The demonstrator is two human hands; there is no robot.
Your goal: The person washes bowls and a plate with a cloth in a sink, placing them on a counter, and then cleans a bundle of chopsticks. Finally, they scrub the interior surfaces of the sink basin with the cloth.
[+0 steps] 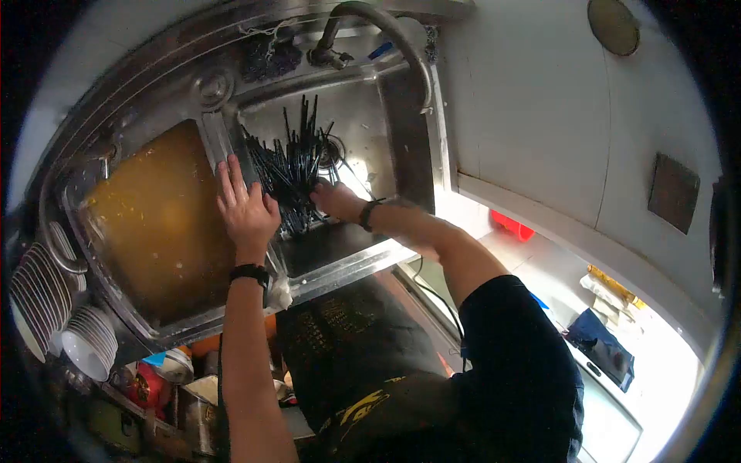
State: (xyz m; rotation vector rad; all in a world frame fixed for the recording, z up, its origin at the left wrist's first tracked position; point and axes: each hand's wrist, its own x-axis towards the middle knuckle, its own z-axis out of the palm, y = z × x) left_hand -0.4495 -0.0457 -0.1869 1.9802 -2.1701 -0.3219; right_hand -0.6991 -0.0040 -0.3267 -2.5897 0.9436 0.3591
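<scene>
A large bundle of dark chopsticks (293,166) lies fanned out in the right sink basin (351,104), beside the drain. My right hand (337,202) is at the near right side of the bundle, its fingers curled in on some of the chopsticks; the fingertips are partly hidden. Flat on the metal divider (218,139) between the basins rests my left hand (248,212), fingers stretched out and holding nothing, just left of the chopsticks. Murky yellow-brown water (158,224) fills the left basin.
A curved faucet (386,27) arches over the right basin's back. Stacked plates (38,289) and bowls (89,343) stand left of the sink. Dark scrubbing mesh (270,62) lies on the back ledge. A white wall panel (532,100) borders the right side.
</scene>
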